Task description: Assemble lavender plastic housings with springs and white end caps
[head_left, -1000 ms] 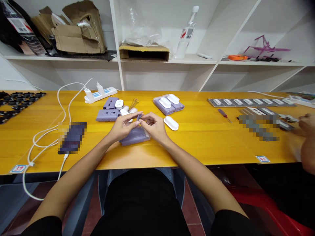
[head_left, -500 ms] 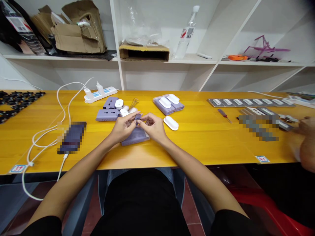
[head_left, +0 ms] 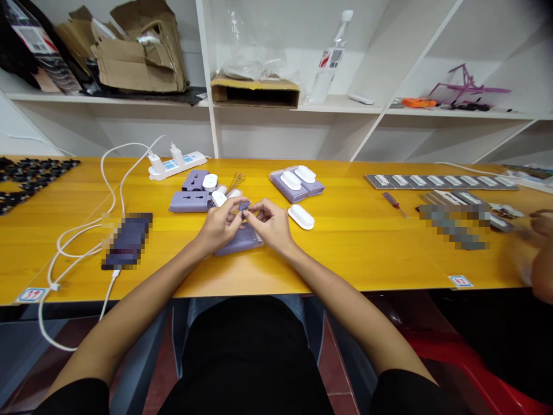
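Note:
Between my fingertips is a small purple plastic part (head_left: 243,206), partly hidden by the fingers. My left hand (head_left: 221,223) pinches it from the left. My right hand (head_left: 272,223) meets it from the right, thumb and forefinger closed at its edge; a tiny dark bit may show there, too small to name. Beneath both hands a ribbed purple casing (head_left: 239,241) lies on the table. Just beyond my left hand are purple casings with slots (head_left: 190,202), white round-cornered pieces (head_left: 209,183) and a coil spring (head_left: 235,182). A white oval cover (head_left: 301,217) lies right of my right hand.
Further back, two white oval covers rest on purple casings (head_left: 297,183). At left are a phone (head_left: 129,241), its white cable and a power strip (head_left: 178,166). A screwdriver (head_left: 394,204) and a long grey strip (head_left: 440,182) lie at right, near another person's blurred hand (head_left: 542,253).
My hands stay together on the small purple part, with only slight finger movement. The view has shifted a little. At right, the other person's hand has moved slightly.

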`<move>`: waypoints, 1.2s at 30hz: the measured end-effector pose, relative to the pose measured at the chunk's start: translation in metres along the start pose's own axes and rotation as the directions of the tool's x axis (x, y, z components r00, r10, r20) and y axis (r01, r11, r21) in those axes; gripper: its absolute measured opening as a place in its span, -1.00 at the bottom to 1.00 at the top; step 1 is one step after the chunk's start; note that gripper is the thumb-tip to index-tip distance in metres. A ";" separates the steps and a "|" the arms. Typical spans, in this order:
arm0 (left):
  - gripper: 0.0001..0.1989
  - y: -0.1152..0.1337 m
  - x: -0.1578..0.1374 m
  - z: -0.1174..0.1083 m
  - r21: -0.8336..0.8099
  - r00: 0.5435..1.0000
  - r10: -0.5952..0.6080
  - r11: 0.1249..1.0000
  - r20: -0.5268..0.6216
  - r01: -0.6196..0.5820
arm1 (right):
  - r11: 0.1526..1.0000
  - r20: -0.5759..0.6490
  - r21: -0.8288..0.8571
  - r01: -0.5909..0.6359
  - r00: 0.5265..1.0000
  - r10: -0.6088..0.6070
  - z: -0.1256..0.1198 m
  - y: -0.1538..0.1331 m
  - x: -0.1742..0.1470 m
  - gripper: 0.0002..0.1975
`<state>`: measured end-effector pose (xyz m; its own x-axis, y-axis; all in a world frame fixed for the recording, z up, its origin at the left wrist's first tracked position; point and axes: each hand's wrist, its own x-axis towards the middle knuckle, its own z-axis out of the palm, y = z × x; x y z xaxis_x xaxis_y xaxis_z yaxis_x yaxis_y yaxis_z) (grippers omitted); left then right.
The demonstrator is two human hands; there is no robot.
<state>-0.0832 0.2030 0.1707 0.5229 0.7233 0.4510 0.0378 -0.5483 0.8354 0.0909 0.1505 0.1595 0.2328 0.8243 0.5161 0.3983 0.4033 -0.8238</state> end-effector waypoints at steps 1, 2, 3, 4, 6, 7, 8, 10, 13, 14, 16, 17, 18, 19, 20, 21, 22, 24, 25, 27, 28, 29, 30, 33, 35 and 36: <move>-0.51 -0.001 0.000 0.000 -0.016 1.000 -0.007 1.000 -0.001 0.007 | 1.000 0.001 -0.003 0.001 1.000 -0.001 0.000 0.000 0.000 -0.81; -0.51 -0.002 0.000 0.001 -0.034 1.000 -0.011 0.999 -0.002 0.010 | 1.000 0.003 -0.004 -0.001 1.000 0.001 -0.001 0.000 0.000 -0.81; -0.50 -0.003 0.000 0.001 -0.055 1.000 -0.012 0.998 -0.005 0.012 | 1.000 0.005 -0.005 -0.004 1.000 0.005 -0.001 0.000 0.001 -0.80; -0.50 -0.004 0.000 0.001 -0.078 1.000 -0.014 0.997 -0.009 0.013 | 1.000 0.006 -0.004 -0.009 1.000 0.009 -0.001 -0.001 0.001 -0.80; -0.48 -0.006 0.001 0.000 -0.123 1.000 -0.025 0.992 -0.017 0.023 | 1.000 0.006 -0.001 -0.014 1.000 0.014 -0.002 -0.001 0.002 -0.78; -0.47 -0.007 0.001 0.000 -0.139 0.999 -0.032 0.990 -0.021 0.029 | 1.000 0.005 0.001 -0.016 1.000 0.016 -0.002 -0.001 0.002 -0.78; -0.46 -0.008 0.002 0.000 -0.151 0.999 -0.040 0.988 -0.022 0.036 | 1.000 0.004 0.002 -0.020 1.000 0.020 -0.002 -0.001 0.002 -0.78; -0.46 -0.009 0.002 0.000 -0.165 0.998 -0.052 0.985 -0.021 0.048 | 1.000 0.005 0.000 -0.026 1.000 0.026 -0.002 -0.001 0.003 -0.78; -0.47 -0.009 0.001 0.000 -0.147 0.998 -0.049 0.988 -0.026 0.045 | 1.000 0.007 0.004 -0.027 1.000 0.027 -0.001 -0.001 0.003 -0.78; -0.47 -0.009 0.001 0.000 -0.131 0.999 -0.042 0.991 -0.027 0.038 | 1.000 0.007 0.006 -0.024 1.000 0.024 -0.001 0.000 0.003 -0.79; -0.48 -0.007 0.000 0.000 -0.093 0.999 -0.025 0.995 -0.030 0.022 | 1.000 0.006 0.004 -0.021 1.000 0.021 -0.001 0.000 0.002 -0.79; -0.49 -0.006 0.000 0.000 -0.077 0.999 -0.018 0.997 -0.028 0.016 | 1.000 0.006 -0.002 -0.020 1.000 0.020 -0.001 -0.001 0.002 -0.79; -0.50 -0.005 0.000 0.000 -0.066 1.000 -0.014 0.998 -0.026 0.012 | 1.000 0.006 -0.010 -0.022 1.000 0.022 -0.001 -0.001 0.002 -0.79; -0.50 -0.004 0.000 0.001 -0.061 1.000 -0.012 0.998 -0.024 0.011 | 1.000 0.009 -0.018 -0.022 1.000 0.023 -0.001 -0.001 0.002 -0.79; -0.51 -0.003 -0.001 0.001 -0.061 1.000 -0.013 0.998 -0.022 0.012 | 0.999 0.011 -0.024 -0.023 1.000 0.023 -0.001 -0.002 0.002 -0.79; -0.51 -0.003 -0.001 0.001 -0.065 1.000 -0.015 0.998 -0.022 0.014 | 0.999 0.013 -0.029 -0.022 1.000 0.022 -0.001 -0.002 0.001 -0.79; -0.51 -0.003 -0.001 0.001 -0.070 1.000 -0.017 0.997 -0.022 0.016 | 0.999 0.014 -0.032 -0.020 1.000 0.021 -0.001 -0.002 0.001 -0.79; -0.53 -0.003 0.000 0.002 -0.080 0.999 -0.021 0.997 -0.025 0.019 | 0.999 0.013 -0.033 -0.017 1.000 0.018 -0.001 -0.003 0.001 -0.79; -0.53 -0.003 0.000 0.003 -0.084 0.999 -0.024 0.996 -0.026 0.022 | 0.999 0.012 -0.034 -0.016 1.000 0.016 -0.001 -0.003 0.001 -0.79; -0.54 -0.003 0.000 0.003 -0.089 0.999 -0.030 0.996 -0.033 0.027 | 0.999 0.008 -0.031 -0.011 1.000 0.011 -0.001 -0.002 0.000 -0.80; -0.55 -0.003 0.000 0.004 -0.088 0.999 -0.032 0.996 -0.036 0.028 | 1.000 0.006 -0.030 -0.006 1.000 0.007 0.000 -0.002 0.000 -0.80; -0.56 -0.003 0.000 0.004 -0.085 0.999 -0.033 0.996 -0.039 0.029 | 1.000 0.004 -0.031 -0.002 1.000 0.002 0.000 -0.002 0.000 -0.80; -0.57 -0.002 0.000 0.004 -0.078 0.998 -0.033 0.997 -0.045 0.029 | 0.999 0.001 -0.034 0.002 1.000 -0.002 0.000 -0.001 0.000 -0.80; -0.59 -0.001 0.000 0.006 -0.046 0.997 -0.035 0.998 -0.066 0.032 | 0.998 -0.005 -0.052 0.018 1.000 -0.018 0.000 -0.001 0.000 -0.80; -0.61 0.000 0.000 0.006 -0.030 0.996 -0.042 0.999 -0.082 0.039 | 0.997 -0.011 -0.064 0.039 0.999 -0.040 0.001 0.000 -0.001 -0.81; -0.61 0.000 0.000 0.006 -0.027 0.995 -0.043 0.999 -0.088 0.041 | 0.996 -0.013 -0.069 0.052 0.998 -0.053 0.001 0.000 -0.001 -0.81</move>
<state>-0.0777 0.2004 0.1688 0.4438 0.7806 0.4402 0.0364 -0.5065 0.8614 0.0898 0.1500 0.1591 0.2232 0.7962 0.5623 0.4700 0.4174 -0.7777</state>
